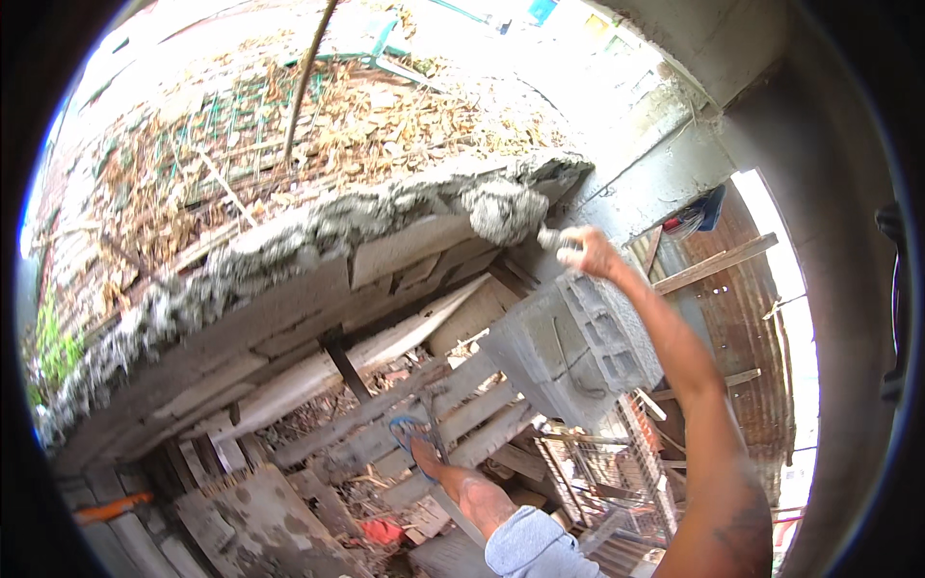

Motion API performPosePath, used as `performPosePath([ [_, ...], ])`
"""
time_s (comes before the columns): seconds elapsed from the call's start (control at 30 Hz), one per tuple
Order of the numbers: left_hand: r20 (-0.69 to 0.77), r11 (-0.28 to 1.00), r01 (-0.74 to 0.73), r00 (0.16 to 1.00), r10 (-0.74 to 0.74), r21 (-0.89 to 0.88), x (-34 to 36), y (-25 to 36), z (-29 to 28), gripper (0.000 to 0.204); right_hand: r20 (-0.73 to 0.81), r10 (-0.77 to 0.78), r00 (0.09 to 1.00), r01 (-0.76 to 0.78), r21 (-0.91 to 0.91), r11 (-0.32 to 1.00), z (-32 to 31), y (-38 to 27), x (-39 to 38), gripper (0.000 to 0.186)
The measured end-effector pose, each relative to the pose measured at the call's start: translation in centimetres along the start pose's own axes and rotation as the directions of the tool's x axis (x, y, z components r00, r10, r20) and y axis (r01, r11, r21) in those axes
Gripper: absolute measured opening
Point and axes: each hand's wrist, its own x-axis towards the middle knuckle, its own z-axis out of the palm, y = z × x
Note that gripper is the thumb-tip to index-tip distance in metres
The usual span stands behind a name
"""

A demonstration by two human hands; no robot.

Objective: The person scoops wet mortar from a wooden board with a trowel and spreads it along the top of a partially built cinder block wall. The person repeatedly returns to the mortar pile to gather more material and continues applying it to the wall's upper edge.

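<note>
My right hand (594, 254) is closed around the handle of a trowel (550, 237), its arm stretched out from the lower right. A thick lump of wet grey mortar (505, 212) covers the trowel's blade, so the blade's shape is hidden. The lump is at the right end of a block wall (400, 252), against its upper edge. Along the top of that wall runs a rough, uneven bed of mortar (289, 231). Just below my hand, a hollow concrete block (609, 332) rests on a grey surface. My left hand is out of view.
Dry leaves (376, 125) and a thin upright rod (310, 82) are beyond the wall. A concrete beam (665, 178) borders its right end. Below are wooden planks (482, 414), where my sandalled foot (414, 448) stands, a wire cage (617, 482) and rusty metal sheeting (747, 318).
</note>
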Motion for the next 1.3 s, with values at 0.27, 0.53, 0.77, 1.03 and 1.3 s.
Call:
performPosePath([
  [0.27,0.180,0.980,-0.166,0.973,0.145,0.109,9.4,9.1,6.5,0.034,-0.048,-0.034,0.998,0.000,-0.579,0.816,-5.2,9.4,16.0,0.023],
  [0.53,0.190,0.915,-0.099,0.981,0.025,0.392,6.2,11.4,2.8,0.044,-0.487,-0.094,0.868,-0.208,-0.530,0.822,-4.3,13.8,10.4,0.035],
  [0.77,0.165,0.885,-0.125,0.985,0.055,0.449,3.7,13.5,2.3,0.038,-0.413,-0.080,0.907,0.026,-0.135,0.991,-1.1,4.6,2.6,0.047],
  [1.03,0.161,0.864,-0.209,0.975,0.151,0.459,0.4,13.2,0.5,0.032,-0.441,0.214,0.871,-0.315,-0.170,0.934,-3.7,5.3,2.2,0.034],
  [1.3,0.163,0.928,-0.101,0.986,0.044,0.357,0.3,8.8,-1.6,0.024,-0.306,0.085,0.948,-0.183,-0.308,0.934,-2.8,4.6,2.4,0.033],
])
